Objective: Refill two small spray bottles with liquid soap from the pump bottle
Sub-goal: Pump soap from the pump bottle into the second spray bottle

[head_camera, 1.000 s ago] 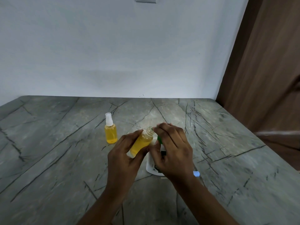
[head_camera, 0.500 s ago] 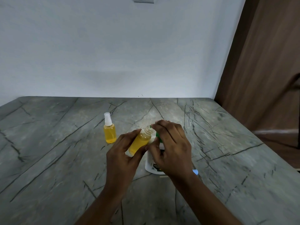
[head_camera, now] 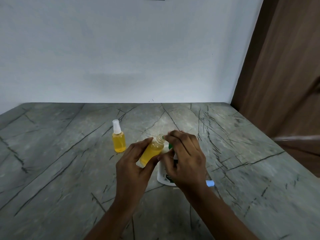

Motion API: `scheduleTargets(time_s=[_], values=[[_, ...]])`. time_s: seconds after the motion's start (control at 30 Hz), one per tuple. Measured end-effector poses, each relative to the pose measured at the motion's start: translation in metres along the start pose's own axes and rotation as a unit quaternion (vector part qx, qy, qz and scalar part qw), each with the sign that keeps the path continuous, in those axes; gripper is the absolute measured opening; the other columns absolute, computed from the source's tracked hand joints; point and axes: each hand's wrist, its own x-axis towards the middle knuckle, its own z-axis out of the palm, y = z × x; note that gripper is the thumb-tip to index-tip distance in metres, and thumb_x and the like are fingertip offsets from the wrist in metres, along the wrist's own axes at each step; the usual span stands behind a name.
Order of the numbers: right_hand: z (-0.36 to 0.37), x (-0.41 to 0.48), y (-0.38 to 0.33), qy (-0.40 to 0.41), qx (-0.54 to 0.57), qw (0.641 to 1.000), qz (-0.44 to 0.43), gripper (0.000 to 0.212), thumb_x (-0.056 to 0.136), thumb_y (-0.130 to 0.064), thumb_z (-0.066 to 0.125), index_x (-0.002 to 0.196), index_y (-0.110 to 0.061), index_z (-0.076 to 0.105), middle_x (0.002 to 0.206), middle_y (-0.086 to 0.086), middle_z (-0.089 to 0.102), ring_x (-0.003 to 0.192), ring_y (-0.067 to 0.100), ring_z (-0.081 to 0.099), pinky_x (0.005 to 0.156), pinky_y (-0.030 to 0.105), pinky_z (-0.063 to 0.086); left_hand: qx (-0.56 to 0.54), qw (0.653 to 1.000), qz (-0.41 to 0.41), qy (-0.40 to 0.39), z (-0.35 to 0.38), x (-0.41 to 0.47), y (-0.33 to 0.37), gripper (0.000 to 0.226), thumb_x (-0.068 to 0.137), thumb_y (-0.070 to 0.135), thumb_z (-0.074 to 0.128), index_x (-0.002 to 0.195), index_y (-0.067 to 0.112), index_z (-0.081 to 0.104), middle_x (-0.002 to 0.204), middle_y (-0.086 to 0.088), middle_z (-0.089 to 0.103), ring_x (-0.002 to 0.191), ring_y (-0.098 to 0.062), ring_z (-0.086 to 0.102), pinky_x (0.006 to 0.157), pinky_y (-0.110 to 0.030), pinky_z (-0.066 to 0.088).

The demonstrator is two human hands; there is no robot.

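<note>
Left hand (head_camera: 133, 168) grip holds tilted, uncapped clear bottle of yellow liquid (head_camera: 152, 149); right hand (head_camera: 187, 160) grip curls over green-topped white pump bottle (head_camera: 162, 175).

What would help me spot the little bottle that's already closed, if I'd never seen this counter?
On the grey veined stone countertop, look just left of centre. A small spray bottle of yellow liquid stands there alone. Unlike the open bottle tilted in the left hand, it is upright with its white spray cap on.
</note>
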Motion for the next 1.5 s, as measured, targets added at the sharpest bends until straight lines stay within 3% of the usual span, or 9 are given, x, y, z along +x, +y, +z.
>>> scheduleTargets(time_s=[0.4,1.0,1.5], values=[[-0.0067,0.0056,-0.0013,-0.034,-0.018,0.999,-0.007,0.028,0.078,-0.012,0.054,0.1,0.0,0.069,0.101,0.011,0.067,0.099,0.018,0.054,0.087,0.018,0.04,-0.006,1.0,0.007,0.007,-0.0011,0.0004,0.0028,0.042,0.077,0.043,0.065,0.116,0.027,0.058,0.106,0.026,0.058,0.1,0.007,0.059,0.081,-0.007,0.045],[-0.0013,-0.0005,-0.0011,0.004,-0.008,1.0,-0.004,0.024,0.08,-0.009,0.053,0.094,0.001,0.071,0.095,0.011,0.068,0.097,0.017,0.055,0.088,0.02,0.042,-0.007,1.0,0.006,0.003,0.0004,-0.0009,-0.0005,0.043,0.078,0.041,0.066,0.118,0.028,0.058,0.107,0.028,0.057,0.1,0.004,0.059,0.082,-0.01,0.047],[-0.0073,0.0082,-0.0052,-0.019,-0.017,1.0,0.006,0.028,0.079,-0.011,0.051,0.098,-0.001,0.07,0.099,0.01,0.068,0.096,0.016,0.055,0.083,0.016,0.039,-0.016,1.0,0.003,0.005,-0.0006,-0.0007,0.0012,0.043,0.078,0.042,0.066,0.117,0.026,0.059,0.107,0.025,0.059,0.1,0.003,0.06,0.082,-0.01,0.047]])
